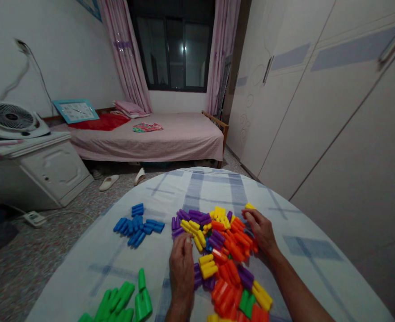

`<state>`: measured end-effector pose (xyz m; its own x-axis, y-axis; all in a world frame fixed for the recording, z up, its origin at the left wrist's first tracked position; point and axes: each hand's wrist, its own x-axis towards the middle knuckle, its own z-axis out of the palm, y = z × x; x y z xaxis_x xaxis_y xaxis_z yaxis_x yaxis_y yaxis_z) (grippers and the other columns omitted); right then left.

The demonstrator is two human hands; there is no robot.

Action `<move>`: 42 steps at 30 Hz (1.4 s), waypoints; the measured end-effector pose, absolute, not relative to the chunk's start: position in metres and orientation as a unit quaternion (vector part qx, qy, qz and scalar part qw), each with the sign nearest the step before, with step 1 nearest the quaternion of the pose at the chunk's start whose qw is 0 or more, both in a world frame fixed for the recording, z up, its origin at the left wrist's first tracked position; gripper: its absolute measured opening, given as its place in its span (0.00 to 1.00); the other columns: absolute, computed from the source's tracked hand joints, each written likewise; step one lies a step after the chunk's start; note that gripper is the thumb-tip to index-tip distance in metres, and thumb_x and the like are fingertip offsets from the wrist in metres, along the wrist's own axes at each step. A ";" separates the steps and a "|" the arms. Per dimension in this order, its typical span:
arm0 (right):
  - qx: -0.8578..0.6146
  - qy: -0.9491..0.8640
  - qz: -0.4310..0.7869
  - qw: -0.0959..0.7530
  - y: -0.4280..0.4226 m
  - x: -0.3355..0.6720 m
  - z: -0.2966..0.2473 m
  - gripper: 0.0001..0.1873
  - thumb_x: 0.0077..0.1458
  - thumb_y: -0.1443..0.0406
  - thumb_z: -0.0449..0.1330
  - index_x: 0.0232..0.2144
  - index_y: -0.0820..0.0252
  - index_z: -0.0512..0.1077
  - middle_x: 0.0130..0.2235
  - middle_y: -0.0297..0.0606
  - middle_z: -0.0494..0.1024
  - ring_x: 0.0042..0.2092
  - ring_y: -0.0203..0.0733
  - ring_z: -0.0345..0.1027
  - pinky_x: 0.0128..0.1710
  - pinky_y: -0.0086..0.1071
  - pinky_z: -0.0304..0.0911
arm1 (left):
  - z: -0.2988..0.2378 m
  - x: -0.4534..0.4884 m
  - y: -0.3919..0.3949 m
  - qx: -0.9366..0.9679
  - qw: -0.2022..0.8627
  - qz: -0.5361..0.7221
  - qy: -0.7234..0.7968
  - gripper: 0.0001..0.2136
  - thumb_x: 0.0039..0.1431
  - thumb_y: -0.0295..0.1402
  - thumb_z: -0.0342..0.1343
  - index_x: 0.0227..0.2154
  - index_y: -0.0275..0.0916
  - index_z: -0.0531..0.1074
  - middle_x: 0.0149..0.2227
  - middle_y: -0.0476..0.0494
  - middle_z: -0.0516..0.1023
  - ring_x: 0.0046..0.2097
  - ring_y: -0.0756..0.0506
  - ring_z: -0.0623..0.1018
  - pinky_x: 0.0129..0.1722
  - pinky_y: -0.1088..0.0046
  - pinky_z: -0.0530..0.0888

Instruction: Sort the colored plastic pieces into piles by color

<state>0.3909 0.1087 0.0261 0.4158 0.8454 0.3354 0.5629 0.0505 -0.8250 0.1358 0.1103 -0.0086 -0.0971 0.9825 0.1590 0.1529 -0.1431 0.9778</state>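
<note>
Mixed pile of ribbed plastic pieces (pixel 235 250), mostly between left hand (pixel 182 259) and right hand (pixel 260 229) on the tabletop (pixel 294 226); long axes scattered, the yellow piece (pixel 202 239) by the left fingertips slanting, near end rightward. Both hands: fingers curled, grip cannot be told. Advisable handling: single pieces, pinched across the ribs.

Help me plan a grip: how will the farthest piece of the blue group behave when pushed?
The blue piece looks like moulded plastic, so probably stiff and light. Its side-by-side ridges suggest it would resist rolling. Lying low on the tablecloth, it seems unlikely to tip.
</note>
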 end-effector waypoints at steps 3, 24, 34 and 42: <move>-0.657 -0.520 0.229 0.495 0.108 0.373 0.030 0.17 0.53 0.53 0.54 0.33 0.58 0.75 0.31 0.37 0.77 0.33 0.41 0.70 0.34 0.33 0.64 | -0.011 0.132 0.112 0.545 0.345 0.549 0.533 0.15 0.61 0.41 0.45 0.39 0.39 0.73 0.44 0.41 0.74 0.47 0.44 0.73 0.46 0.66 0.72; -0.672 -0.632 0.102 0.372 0.116 0.376 0.015 0.19 0.47 0.64 0.56 0.43 0.58 0.71 0.43 0.40 0.74 0.46 0.46 0.66 0.50 0.42 0.60 | -0.013 0.131 0.120 0.583 0.307 0.492 0.569 0.20 0.60 0.43 0.44 0.47 0.36 0.70 0.51 0.35 0.72 0.54 0.40 0.69 0.57 0.55 0.64; -0.631 -0.519 0.187 0.546 0.114 0.371 0.030 0.15 0.52 0.60 0.55 0.42 0.58 0.72 0.40 0.39 0.75 0.42 0.43 0.69 0.43 0.37 0.64 | -0.009 0.132 0.118 0.566 0.332 0.505 0.560 0.18 0.59 0.42 0.46 0.45 0.38 0.71 0.50 0.38 0.72 0.53 0.41 0.70 0.56 0.58 0.66; -0.598 -0.480 0.336 0.548 0.114 0.366 0.030 0.17 0.46 0.58 0.61 0.39 0.57 0.72 0.34 0.36 0.75 0.35 0.40 0.69 0.35 0.33 0.65 | -0.007 0.132 0.118 0.566 0.336 0.509 0.555 0.17 0.59 0.41 0.46 0.45 0.38 0.71 0.49 0.39 0.73 0.52 0.42 0.71 0.54 0.61 0.67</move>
